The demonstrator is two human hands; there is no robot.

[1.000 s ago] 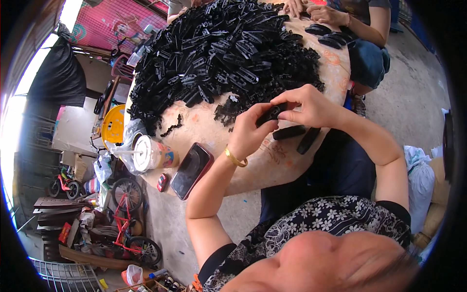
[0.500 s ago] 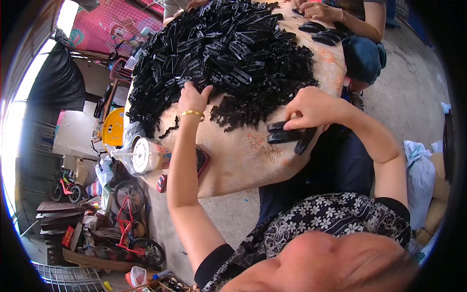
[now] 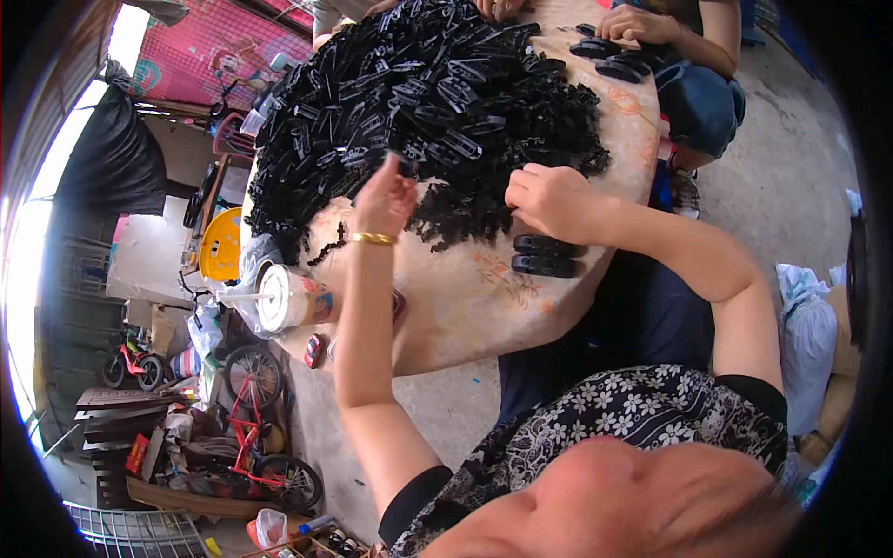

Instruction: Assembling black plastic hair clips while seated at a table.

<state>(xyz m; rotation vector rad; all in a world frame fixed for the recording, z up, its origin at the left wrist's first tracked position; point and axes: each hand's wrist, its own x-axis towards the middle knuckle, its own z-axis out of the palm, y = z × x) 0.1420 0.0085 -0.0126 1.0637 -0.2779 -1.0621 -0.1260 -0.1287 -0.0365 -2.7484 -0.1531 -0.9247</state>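
Both hands worked at the near rim of a black parts heap on the bench.

The heap of black plastic pieces (image 3: 437,112) covered most of the bench (image 3: 465,307), leaving a bare strip along the near edge. The left hand (image 3: 383,200) rose, fingers pinching a small piece. The right hand (image 3: 549,200) curled knuckles-up at the heap's edge, its grip hidden, just beyond two stacked black clips (image 3: 544,257).

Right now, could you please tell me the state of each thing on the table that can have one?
left hand: raised at the pile's edge, fingers pinching a small black piece.
right hand: knuckles up, fingers curled on the pile's near edge.
black plastic parts: heaped loosely over the table.
finished black pieces: two lying side by side, apart from the heap.
lidded cup: on its side, straw in.
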